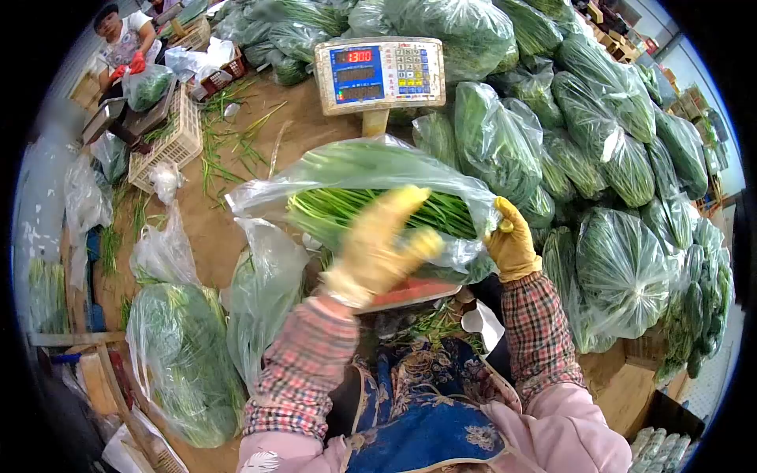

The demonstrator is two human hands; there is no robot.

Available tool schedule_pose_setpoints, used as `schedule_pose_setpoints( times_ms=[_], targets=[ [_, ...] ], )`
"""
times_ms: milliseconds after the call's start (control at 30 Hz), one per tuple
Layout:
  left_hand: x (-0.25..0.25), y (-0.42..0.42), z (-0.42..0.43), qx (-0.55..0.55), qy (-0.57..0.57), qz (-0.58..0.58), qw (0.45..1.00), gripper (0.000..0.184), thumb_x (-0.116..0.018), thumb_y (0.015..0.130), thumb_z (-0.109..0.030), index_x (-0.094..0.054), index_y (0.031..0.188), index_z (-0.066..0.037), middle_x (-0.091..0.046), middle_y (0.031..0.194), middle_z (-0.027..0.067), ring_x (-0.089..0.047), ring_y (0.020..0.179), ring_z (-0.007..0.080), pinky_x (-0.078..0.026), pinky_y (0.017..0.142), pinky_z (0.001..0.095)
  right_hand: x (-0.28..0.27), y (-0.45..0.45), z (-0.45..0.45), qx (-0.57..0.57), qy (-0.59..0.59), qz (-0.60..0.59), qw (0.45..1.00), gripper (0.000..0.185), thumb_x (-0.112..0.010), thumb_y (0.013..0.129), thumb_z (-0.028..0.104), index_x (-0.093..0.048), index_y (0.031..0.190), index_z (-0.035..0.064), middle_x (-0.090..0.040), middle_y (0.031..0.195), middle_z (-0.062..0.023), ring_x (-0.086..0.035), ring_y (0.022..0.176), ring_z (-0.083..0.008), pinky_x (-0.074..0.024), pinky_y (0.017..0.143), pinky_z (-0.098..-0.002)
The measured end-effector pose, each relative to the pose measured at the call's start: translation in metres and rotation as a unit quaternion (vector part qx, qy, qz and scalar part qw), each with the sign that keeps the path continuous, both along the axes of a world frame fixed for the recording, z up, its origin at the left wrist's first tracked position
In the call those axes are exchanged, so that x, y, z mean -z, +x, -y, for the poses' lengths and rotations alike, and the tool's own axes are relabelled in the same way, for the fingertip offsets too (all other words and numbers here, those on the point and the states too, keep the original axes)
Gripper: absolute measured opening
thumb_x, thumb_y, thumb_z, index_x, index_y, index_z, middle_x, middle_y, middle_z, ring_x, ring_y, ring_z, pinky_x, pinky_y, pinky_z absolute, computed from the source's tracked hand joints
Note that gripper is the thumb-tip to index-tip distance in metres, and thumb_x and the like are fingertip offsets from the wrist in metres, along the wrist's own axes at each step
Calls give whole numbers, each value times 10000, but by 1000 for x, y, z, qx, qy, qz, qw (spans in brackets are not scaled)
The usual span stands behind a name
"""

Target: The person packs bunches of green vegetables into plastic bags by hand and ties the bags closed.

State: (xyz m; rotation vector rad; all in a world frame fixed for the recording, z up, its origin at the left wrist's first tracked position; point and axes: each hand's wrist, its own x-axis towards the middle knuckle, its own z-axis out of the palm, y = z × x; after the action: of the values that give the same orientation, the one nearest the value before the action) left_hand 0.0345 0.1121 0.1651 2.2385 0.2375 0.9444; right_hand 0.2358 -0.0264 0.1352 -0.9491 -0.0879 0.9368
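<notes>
A clear plastic bag (pixel 347 162) full of long green stalks (pixel 339 206) lies across a scale with a red and silver platform (pixel 410 296). My left hand (pixel 382 248), in a yellow glove and blurred by motion, is over the front of the bag with its fingers apart. At the bag's right end my right hand (pixel 512 240), also gloved in yellow, pinches the plastic edge between thumb and fingers. Behind the bag stands the scale's display (pixel 380 75), lit with red digits.
Bagged greens (pixel 623 268) are piled high at the right and back. Another full bag (pixel 185 363) stands at the lower left, beside a partly filled one (pixel 264 292). A co-worker (pixel 130 47) in red gloves is near a cream crate (pixel 169 138) at the upper left. Loose stalks litter the floor.
</notes>
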Motion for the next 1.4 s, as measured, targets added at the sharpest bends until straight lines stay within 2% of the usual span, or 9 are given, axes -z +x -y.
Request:
schedule_pose_setpoints(
  times_ms=[100, 333, 500, 633, 800, 1033, 1233, 1333, 1400],
  targets=[
    [51, 17, 58, 44, 198, -252, 946, 291, -547, 777, -222, -563, 965, 0, -585, 741, 123, -578, 689, 284, -467, 637, 369, -13, -5, 3, 51, 6, -28, 998, 136, -597, 824, 219, -627, 899, 109, -584, 734, 23, -558, 650, -118, -486, 537, -260],
    [46, -6, 85, 1, 190, -35, 981, 59, -514, 730, -114, -516, 731, -55, -457, 575, 88, -502, 540, 267, -409, 496, 380, -59, -10, 30, -22, -97, 185, 978, 357, -517, 862, 155, -480, 1202, 57, -580, 839, -56, -551, 731, -135, -466, 656, -258],
    [51, -6, 102, 29, 208, -136, 968, 86, -530, 720, -107, -544, 764, -35, -536, 636, 111, -558, 588, 284, -438, 526, 385, -86, -66, 25, 100, -12, 663, 742, 392, -522, 832, -38, -443, 1210, 29, -583, 1003, -91, -553, 895, -152, -434, 773, -262],
    [60, 0, 99, 72, 54, -114, 989, 303, -666, 654, -202, -608, 891, -21, -585, 774, 150, -581, 784, 268, -451, 710, 366, -93, -107, 7, -223, -26, 761, 609, 262, -577, 790, 65, -570, 1050, 35, -593, 973, -160, -554, 927, -326, -427, 819, -359],
    [-11, -155, 64, -144, -254, 134, 947, 264, -587, 842, -199, -583, 1053, -40, -599, 1053, 139, -576, 912, 263, -450, 818, 356, -46, -86, 6, -163, -30, 642, 749, 286, -554, 815, 4, -531, 1100, 3, -606, 995, -124, -579, 946, -218, -450, 825, -307],
    [197, -365, 118, -407, -432, -346, 727, 324, -432, 908, -268, -554, 1115, -51, -583, 1082, 184, -582, 933, 306, -461, 802, 393, -53, -240, -65, -448, 20, 374, 812, 389, -607, 834, 147, -494, 1179, 8, -592, 1031, -80, -556, 928, -129, -454, 803, -259],
    [226, -327, 188, -360, -520, -379, 675, 513, -544, 830, -293, -419, 1289, -101, -520, 1195, 186, -498, 1113, 313, -384, 939, 354, 116, -340, -80, -681, -17, 367, 633, 459, -604, 806, 274, -505, 1181, 29, -592, 1096, -117, -572, 970, -185, -435, 851, -280],
    [264, -352, 167, -429, -358, -299, 774, 645, -581, 796, -307, -322, 1345, -87, -404, 1315, 188, -403, 1203, 325, -324, 997, 379, 123, -331, -81, -683, -120, 670, 265, 593, -552, 780, 366, -440, 1214, -23, -563, 1061, -241, -541, 1008, -361, -437, 855, -370],
    [215, -380, 123, -562, -181, -423, 687, 685, -638, 737, -304, -360, 1300, -31, -398, 1302, 225, -387, 1198, 363, -308, 1007, 393, 108, -325, -82, -658, -190, 663, 303, 620, -549, 781, 362, -403, 1215, -56, -578, 1013, -247, -556, 971, -367, -443, 836, -387]
  ],
)
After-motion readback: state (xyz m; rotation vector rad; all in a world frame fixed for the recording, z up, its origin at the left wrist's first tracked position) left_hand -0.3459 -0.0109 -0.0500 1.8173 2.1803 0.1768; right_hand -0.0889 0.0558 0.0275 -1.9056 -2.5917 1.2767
